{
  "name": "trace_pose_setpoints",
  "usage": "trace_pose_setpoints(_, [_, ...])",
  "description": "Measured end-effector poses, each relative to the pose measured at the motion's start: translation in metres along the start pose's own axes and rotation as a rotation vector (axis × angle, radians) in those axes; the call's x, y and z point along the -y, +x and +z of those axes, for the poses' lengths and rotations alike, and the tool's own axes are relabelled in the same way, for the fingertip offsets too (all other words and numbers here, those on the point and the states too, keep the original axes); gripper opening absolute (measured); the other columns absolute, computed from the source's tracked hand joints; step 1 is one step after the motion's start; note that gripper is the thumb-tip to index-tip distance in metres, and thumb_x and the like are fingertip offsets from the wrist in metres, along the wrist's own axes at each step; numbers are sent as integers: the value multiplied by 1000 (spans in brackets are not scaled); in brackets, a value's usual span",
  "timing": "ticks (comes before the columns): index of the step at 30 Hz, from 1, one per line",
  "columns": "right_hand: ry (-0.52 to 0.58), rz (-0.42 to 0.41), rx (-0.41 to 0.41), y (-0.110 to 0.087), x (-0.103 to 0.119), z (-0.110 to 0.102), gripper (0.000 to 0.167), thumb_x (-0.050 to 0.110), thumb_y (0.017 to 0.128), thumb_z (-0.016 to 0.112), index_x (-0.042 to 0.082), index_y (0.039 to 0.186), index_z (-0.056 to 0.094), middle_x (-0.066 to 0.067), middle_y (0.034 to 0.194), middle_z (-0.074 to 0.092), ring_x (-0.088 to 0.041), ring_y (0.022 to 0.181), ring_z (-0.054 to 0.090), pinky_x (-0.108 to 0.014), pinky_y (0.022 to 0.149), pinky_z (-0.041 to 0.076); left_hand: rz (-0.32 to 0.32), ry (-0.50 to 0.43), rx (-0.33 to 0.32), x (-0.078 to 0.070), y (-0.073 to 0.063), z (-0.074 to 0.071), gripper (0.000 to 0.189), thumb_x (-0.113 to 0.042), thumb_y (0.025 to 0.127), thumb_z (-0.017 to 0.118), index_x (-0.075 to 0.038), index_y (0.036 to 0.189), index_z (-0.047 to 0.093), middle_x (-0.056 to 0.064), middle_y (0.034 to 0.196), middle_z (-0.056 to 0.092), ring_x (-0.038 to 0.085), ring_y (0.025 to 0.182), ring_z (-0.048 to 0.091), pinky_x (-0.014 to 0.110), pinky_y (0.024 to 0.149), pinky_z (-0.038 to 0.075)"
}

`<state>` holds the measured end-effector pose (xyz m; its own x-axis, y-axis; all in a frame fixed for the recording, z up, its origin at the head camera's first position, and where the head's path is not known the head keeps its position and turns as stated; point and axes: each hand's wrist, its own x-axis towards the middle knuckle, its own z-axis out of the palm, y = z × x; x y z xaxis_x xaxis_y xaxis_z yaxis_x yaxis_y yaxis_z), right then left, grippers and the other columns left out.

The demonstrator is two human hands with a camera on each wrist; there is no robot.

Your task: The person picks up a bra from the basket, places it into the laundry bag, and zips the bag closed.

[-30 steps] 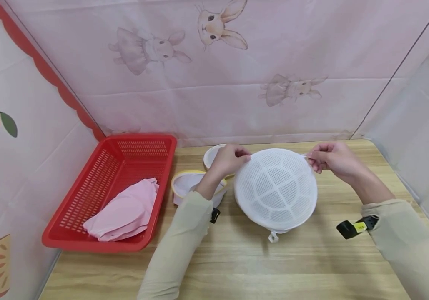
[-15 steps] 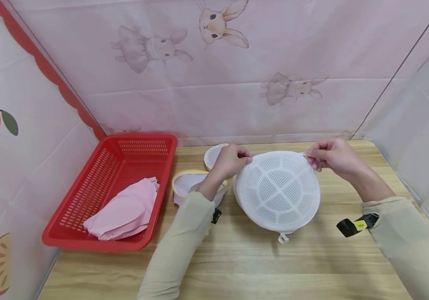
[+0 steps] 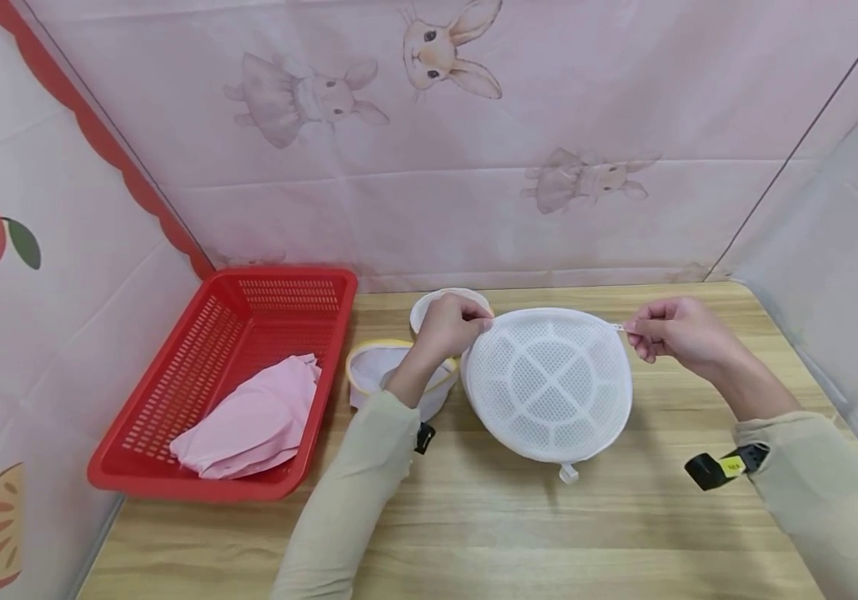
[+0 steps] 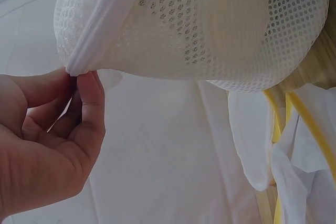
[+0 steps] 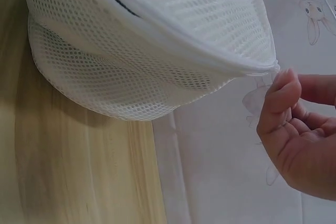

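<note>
A round white mesh laundry bag (image 3: 549, 383) stands on the table between my hands, its cross-ribbed lid tilted towards me. My left hand (image 3: 449, 327) pinches its upper left edge between thumb and fingers; in the left wrist view the fingertips grip the end of the zip seam (image 4: 100, 27). On the opposite side, my right hand (image 3: 679, 333) pinches the small white zip pull (image 3: 619, 327) and draws it out sideways from the rim. A loop tab (image 3: 568, 473) hangs at the bag's front. The mesh in the right wrist view bulges over the wooden table.
Left of the bag lies a yellow-trimmed white pouch (image 3: 376, 367), with a white round-rimmed item (image 3: 466, 293) behind it, partly covered by my left hand. A red basket (image 3: 109, 475) at far left holds folded pink cloth (image 3: 248, 421). A printed curtain (image 3: 436, 225) closes off the back.
My right hand has shifted slightly right and down, pulling the zip pull straight. My left hand has moved a little left and down, and the bag's lid has tipped and shifted slightly.
</note>
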<state>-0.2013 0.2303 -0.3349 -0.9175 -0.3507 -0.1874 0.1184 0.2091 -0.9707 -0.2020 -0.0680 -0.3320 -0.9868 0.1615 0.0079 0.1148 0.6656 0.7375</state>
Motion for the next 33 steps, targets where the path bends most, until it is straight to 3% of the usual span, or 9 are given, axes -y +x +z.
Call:
trace_pose_setpoints(7, [20,-35,15,1,-2,2,16,-1,90,52,-3,76,60,-6,68,57,-12,56,54,-23,50,48,2,31,53,-1,1,-1,12,-11,87,60,-6,89,71,3,84,65,14,78,55,22,67,43])
trace_pose_setpoints(20, [34,-76,-10,4,18,14,15,-3,90,51,-4,77,59,-6,67,59,-11,55,54,-22,49,47,85,63,79,-11,3,0,15,-19,88,60,-8,92,70,1,85,64,12,79,54,22,70,42])
trace_pose_setpoints(25, [-44,-103,-45,7,26,18,15,-2,90,51,-8,79,59,-4,66,58,-11,55,53,-22,49,47,105,54,111,-18,4,3,13,-16,87,62,-7,90,70,1,82,64,12,77,54,21,68,42])
trace_pose_setpoints(33, [-139,-66,-52,6,27,15,16,-2,91,49,-16,86,55,-4,67,57,-11,56,51,-23,50,48,85,27,69,-18,3,7,8,-12,84,65,-6,82,70,1,75,64,11,71,53,19,63,41])
